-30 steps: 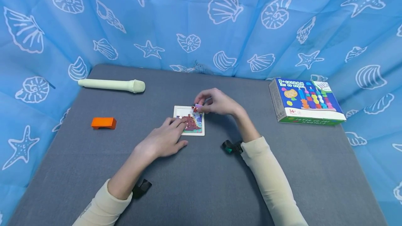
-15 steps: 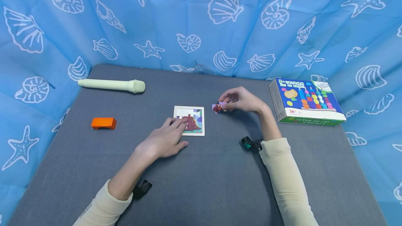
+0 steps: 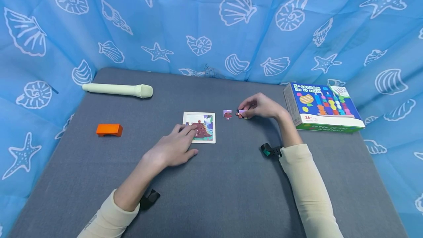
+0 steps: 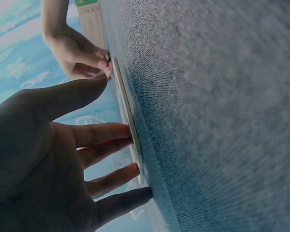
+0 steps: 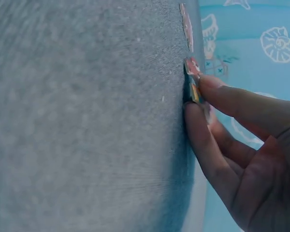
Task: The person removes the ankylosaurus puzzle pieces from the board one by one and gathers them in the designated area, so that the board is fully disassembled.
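Observation:
A small square jigsaw puzzle in a pale frame lies mid-table, a reddish-brown dinosaur picture partly filled in and a white gap at its upper left. My left hand rests on its left side with fingers extended, hiding that part. To the right of the frame, my right hand pinches a puzzle piece between thumb and fingers, at the tabletop. Between that hand and the frame lies another puzzle piece, purple and brown, flat on the cloth.
A pale green toy microphone lies at the back left, with an orange arched block nearer. On the right stands a bead-set box. A blue shell-patterned curtain borders the grey table.
My right hand has moved right, away from the frame, carrying pieces. One piece now lies on the table, while the hand still pinches another. My left hand has stayed put.

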{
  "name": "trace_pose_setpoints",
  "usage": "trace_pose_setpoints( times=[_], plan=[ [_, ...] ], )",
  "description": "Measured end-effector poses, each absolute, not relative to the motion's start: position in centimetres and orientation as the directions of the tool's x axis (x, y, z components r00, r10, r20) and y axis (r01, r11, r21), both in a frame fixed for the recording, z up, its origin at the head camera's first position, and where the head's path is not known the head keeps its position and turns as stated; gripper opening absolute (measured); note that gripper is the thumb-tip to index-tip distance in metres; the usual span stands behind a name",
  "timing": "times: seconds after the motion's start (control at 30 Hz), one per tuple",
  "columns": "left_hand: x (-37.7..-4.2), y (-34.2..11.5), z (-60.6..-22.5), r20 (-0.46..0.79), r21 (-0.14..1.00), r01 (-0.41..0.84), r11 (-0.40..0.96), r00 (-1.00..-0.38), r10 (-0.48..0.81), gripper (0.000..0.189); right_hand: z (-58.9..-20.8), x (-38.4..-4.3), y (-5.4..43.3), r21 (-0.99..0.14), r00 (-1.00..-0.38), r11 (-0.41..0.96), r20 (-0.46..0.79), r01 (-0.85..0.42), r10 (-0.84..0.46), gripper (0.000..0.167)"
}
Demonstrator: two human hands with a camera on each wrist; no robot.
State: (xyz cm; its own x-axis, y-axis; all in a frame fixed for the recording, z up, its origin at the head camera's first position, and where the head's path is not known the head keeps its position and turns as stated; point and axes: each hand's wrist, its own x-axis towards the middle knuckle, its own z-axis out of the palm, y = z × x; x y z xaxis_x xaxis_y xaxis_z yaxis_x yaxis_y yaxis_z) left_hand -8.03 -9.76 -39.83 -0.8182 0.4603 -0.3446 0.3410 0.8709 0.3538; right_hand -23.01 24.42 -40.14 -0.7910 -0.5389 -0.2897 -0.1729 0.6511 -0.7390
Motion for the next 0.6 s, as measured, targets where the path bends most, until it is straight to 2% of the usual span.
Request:
trace_pose_setpoints(
  times=[0.37, 0.6],
  plan=[
    [-8.0, -9.8, -39.8, -0.340, 0.356, 0.345, 0.869, -0.818, 0.464, 0.070, -39.1, -22.4, 23.8, -0.636, -0.830, 0.751, -0.312, -0.180, -0.463, 0.019],
    [-8.2, -9.9, -39.8, -0.303, 0.368, 0.353, 0.860, -0.829, 0.470, 0.063, -38.9, -22.3, 23.0, -0.689, -0.828, 0.685, -0.225, -0.237, -0.514, 0.022]
  ],
)
